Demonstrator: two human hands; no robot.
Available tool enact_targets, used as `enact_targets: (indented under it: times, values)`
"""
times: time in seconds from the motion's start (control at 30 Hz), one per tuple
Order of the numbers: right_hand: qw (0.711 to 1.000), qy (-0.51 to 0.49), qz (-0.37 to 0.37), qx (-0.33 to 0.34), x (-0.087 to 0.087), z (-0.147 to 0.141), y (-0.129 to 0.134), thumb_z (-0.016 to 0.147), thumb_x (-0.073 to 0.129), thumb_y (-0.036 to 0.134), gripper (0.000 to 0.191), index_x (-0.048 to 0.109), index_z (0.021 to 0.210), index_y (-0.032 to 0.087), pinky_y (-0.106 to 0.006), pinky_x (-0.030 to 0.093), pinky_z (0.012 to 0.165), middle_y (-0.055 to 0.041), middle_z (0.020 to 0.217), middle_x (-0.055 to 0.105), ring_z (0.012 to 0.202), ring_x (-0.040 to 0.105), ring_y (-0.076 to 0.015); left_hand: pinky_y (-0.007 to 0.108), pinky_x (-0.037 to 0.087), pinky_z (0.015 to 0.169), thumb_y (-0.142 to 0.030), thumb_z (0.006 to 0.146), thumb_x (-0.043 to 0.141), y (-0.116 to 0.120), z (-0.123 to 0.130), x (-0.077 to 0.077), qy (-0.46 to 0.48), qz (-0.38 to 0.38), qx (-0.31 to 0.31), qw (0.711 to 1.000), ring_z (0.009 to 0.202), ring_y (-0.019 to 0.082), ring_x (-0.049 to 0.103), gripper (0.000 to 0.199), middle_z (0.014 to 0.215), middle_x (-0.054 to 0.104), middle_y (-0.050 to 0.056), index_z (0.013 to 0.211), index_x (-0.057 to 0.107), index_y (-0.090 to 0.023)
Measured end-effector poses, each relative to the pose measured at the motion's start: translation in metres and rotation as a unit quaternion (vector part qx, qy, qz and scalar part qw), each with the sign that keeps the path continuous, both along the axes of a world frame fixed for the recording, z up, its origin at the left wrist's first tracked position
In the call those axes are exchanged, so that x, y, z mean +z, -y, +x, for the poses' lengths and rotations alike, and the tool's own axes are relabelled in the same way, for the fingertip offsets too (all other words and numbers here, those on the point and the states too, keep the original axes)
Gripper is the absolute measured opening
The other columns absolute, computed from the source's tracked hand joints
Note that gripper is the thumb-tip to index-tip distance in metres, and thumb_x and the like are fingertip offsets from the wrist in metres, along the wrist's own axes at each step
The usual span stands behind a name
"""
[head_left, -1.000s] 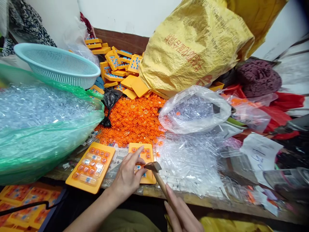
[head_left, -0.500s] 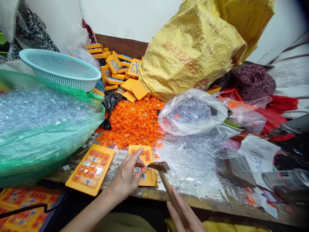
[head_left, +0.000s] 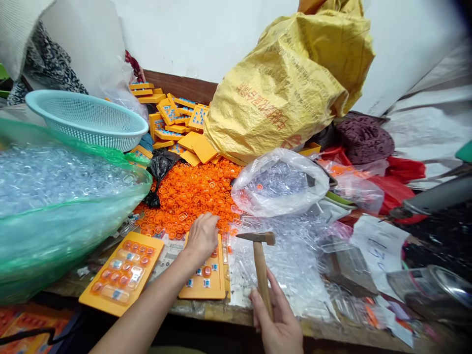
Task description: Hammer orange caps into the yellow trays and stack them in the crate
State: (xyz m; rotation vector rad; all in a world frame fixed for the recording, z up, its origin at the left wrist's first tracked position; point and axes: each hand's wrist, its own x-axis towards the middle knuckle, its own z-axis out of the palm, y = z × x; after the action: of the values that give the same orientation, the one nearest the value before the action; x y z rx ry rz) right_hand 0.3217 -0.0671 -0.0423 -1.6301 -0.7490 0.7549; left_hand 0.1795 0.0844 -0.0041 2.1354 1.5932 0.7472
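My left hand (head_left: 202,239) reaches over the top of a yellow board (head_left: 217,291) to the near edge of the pile of small orange rings (head_left: 191,189). Its fingers are bent down, and their tips are hidden behind the hand. My right hand (head_left: 275,314) is closed round the wooden handle of a hammer (head_left: 260,260), whose metal head is over the clear plastic pieces (head_left: 291,265). Blue-and-white and orange parts sit on the board under my left wrist. Another yellow board (head_left: 105,297), filled with orange and clear caps, lies tilted to the left.
A green bag (head_left: 59,250) of clear pieces lies left, below a blue basket (head_left: 88,115). Yellow boards (head_left: 167,112) are heaped behind the rings. A yellow sack (head_left: 258,98) and a white bag (head_left: 317,194) stand back right. A glass jar (head_left: 427,290) lies at right.
My left hand has moved from the board's middle up to the orange rings. The hammer has moved right, away from the board, and its head is raised. The whole view has shifted slightly.
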Motion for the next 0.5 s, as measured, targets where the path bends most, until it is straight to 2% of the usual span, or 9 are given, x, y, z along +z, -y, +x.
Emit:
enact_targets:
  times: [0.13, 0.23, 0.27, 0.33, 0.4, 0.43, 0.5]
  values:
    - [1.0, 0.012, -0.001, 0.002, -0.004, 0.006, 0.001, 0.071, 0.07, 0.051, 0.067, 0.058, 0.128, 0.018, -0.016, 0.038, 0.038, 0.0053, 0.058, 0.057, 0.038, 0.037, -0.0048, 0.03, 0.052, 0.08, -0.009, 0.083, 0.052, 0.021, -0.029, 0.006, 0.03, 0.019, -0.017, 0.999, 0.085, 0.018, 0.064, 0.021, 0.091, 0.066, 0.008, 0.098, 0.065, -0.013]
    - [0.998, 0.066, 0.02, 0.011, -0.006, 0.007, 0.003, 0.076, 0.068, 0.047, 0.058, 0.06, 0.127, 0.021, -0.017, 0.044, 0.037, -0.0007, 0.079, 0.071, 0.039, 0.048, -0.0063, 0.026, 0.053, 0.073, -0.013, 0.087, 0.051, 0.049, -0.055, 0.005, 0.092, 0.086, -0.037, 0.991, 0.08, 0.015, 0.065, 0.015, 0.09, 0.066, 0.006, 0.094, 0.064, -0.015]
    - [0.995, 0.093, 0.034, 0.014, -0.005, 0.006, 0.004, 0.077, 0.067, 0.045, 0.053, 0.062, 0.125, 0.022, -0.017, 0.049, 0.041, -0.0024, 0.09, 0.073, 0.046, 0.057, -0.009, 0.025, 0.053, 0.073, -0.013, 0.087, 0.051, 0.059, -0.061, 0.003, 0.104, 0.114, -0.046, 0.987, 0.081, 0.014, 0.065, 0.014, 0.09, 0.066, 0.006, 0.093, 0.063, -0.016]
    - [0.987, 0.143, 0.067, 0.027, -0.005, 0.002, 0.007, 0.079, 0.066, 0.042, 0.042, 0.067, 0.117, 0.024, -0.021, 0.058, 0.062, -0.0027, 0.106, 0.072, 0.073, 0.071, -0.0165, 0.023, 0.053, 0.074, -0.011, 0.087, 0.053, 0.078, -0.068, -0.003, 0.101, 0.158, -0.067, 0.98, 0.083, 0.014, 0.064, 0.013, 0.09, 0.066, 0.006, 0.095, 0.062, -0.016]
    - [0.979, 0.174, 0.097, 0.05, -0.004, -0.004, 0.011, 0.082, 0.063, 0.038, 0.033, 0.07, 0.112, 0.025, -0.023, 0.055, 0.085, -0.0015, 0.111, 0.071, 0.096, 0.069, -0.0195, 0.024, 0.053, 0.075, -0.008, 0.086, 0.054, 0.091, -0.068, -0.008, 0.077, 0.182, -0.092, 0.976, 0.083, 0.014, 0.064, 0.016, 0.09, 0.067, 0.006, 0.097, 0.062, -0.016]
    - [0.975, 0.183, 0.11, 0.066, -0.003, -0.006, 0.014, 0.083, 0.062, 0.035, 0.03, 0.071, 0.111, 0.026, -0.023, 0.052, 0.09, -0.001, 0.112, 0.071, 0.1, 0.068, -0.0191, 0.024, 0.054, 0.074, -0.008, 0.087, 0.053, 0.095, -0.067, -0.01, 0.065, 0.188, -0.105, 0.974, 0.082, 0.015, 0.064, 0.016, 0.09, 0.067, 0.006, 0.097, 0.062, -0.016]
    - [0.967, 0.193, 0.136, 0.095, -0.003, -0.01, 0.019, 0.084, 0.061, 0.028, 0.029, 0.07, 0.112, 0.027, -0.02, 0.051, 0.091, 0.0001, 0.111, 0.071, 0.1, 0.068, -0.0174, 0.027, 0.054, 0.073, -0.007, 0.087, 0.052, 0.098, -0.064, -0.011, 0.054, 0.189, -0.126, 0.972, 0.08, 0.016, 0.063, 0.017, 0.089, 0.067, 0.008, 0.097, 0.062, -0.015]
